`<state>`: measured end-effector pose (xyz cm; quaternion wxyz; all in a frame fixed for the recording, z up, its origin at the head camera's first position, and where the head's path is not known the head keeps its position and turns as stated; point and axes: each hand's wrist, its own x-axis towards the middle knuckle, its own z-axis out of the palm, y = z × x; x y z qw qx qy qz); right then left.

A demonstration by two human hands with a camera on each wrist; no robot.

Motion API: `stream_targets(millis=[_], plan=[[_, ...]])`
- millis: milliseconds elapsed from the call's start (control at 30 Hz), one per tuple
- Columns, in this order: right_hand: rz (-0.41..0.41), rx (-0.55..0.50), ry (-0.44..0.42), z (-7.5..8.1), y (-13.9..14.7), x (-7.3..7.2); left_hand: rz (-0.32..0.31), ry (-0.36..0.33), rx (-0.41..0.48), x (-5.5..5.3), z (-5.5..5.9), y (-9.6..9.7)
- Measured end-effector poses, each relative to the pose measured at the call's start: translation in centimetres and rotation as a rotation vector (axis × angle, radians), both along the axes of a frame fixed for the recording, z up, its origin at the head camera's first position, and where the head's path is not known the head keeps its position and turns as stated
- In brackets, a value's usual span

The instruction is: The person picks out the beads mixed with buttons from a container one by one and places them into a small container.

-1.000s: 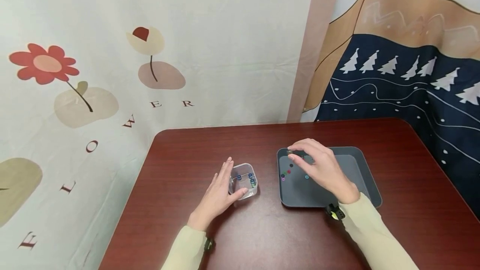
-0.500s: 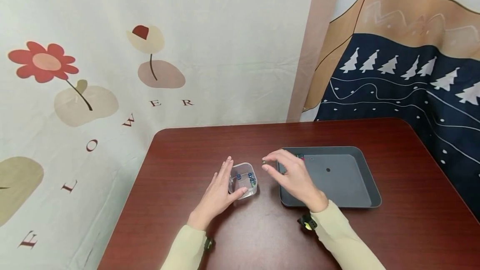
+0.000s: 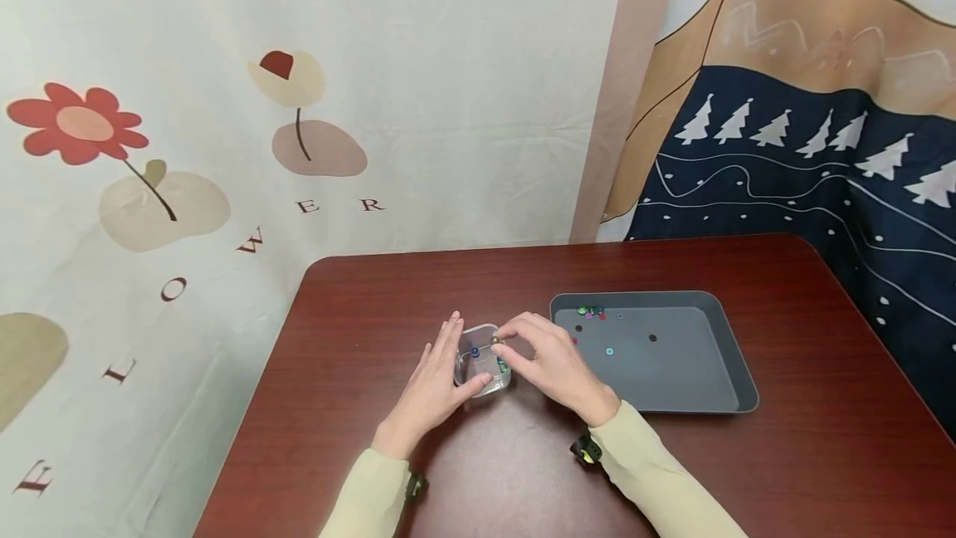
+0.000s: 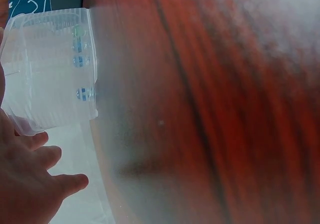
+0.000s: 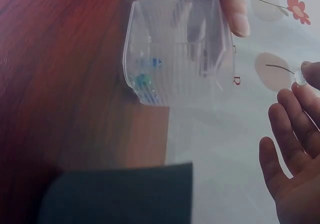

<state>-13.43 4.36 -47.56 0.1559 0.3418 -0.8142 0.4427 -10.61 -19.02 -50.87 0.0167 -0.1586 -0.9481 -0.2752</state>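
My right hand [image 3: 556,368] pinches a small round bead [image 5: 299,78] between thumb and forefinger over the right part of a clear plastic box [image 3: 485,384]. Its other fingers spread loosely in the right wrist view. Pale and shiny there, the bead looks dark in the head view. My left hand [image 3: 429,395] rests against the box's left and near sides, fingers straight and thumb at the near rim. Through the box wall in the left wrist view, several blue beads [image 4: 80,61] and a green one [image 4: 78,31] show on the bottom.
A shallow grey tray [image 3: 690,393] lies right of the box on the dark red-brown table [image 3: 388,297]. Several small coloured beads [image 3: 592,311] cluster in its back left corner. Scattered across it are others, including a turquoise one [image 3: 609,351]. A printed cloth [image 3: 463,106] hangs behind.
My right hand has travelled left from over the tray to above the box, carrying the bead between its fingertips. My left hand and the box have stayed in place.
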Motion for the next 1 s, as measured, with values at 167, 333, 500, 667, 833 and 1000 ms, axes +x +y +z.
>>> stream_targets(millis=[167,333,500,667,833,1000], plan=[[0.0,0.019,-0.012,-0.4,-0.6,-0.2,-0.001,-0.002,-0.002,0.0,0.0,0.0],[0.001,0.05,-0.034,-0.8,-0.9,-0.3,-0.001,-0.012,-0.005,0.1,0.1,0.0],[-0.008,0.118,-0.031,-1.1,-1.2,-0.5,-0.004,-0.004,-0.006,0.1,0.1,0.0],[-0.02,0.203,-0.013,-1.3,-1.4,-0.4,-0.005,0.006,-0.014,0.1,0.2,0.0],[-0.023,0.224,0.0,-1.1,-1.3,-0.2,-0.001,-0.004,-0.012,0.1,0.2,0.0],[-0.02,0.194,0.012,-0.9,-0.8,-0.1,0.002,-0.004,-0.016,0.1,0.3,0.1]])
